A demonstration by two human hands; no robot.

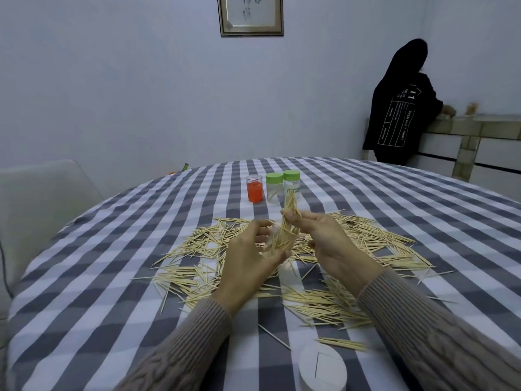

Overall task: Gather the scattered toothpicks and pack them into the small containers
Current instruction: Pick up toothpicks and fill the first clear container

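Observation:
Several loose toothpicks (332,301) lie scattered in a wide ring on the checked tablecloth. My right hand (324,238) pinches a bundle of toothpicks (287,218) that stands nearly upright above the pile. My left hand (248,255) curls round a small clear container (269,242) just under the bundle, and the bundle's lower ends are at its mouth. Farther back stand a clear container with an orange part inside (254,189) and two clear containers with green lids (274,188) (291,184).
A white round lid or container (322,368) sits at the table's near edge. The round table (112,277) has a pale chair (36,210) at its left. A person in a black hooded top (400,108) stands at a counter at the back right.

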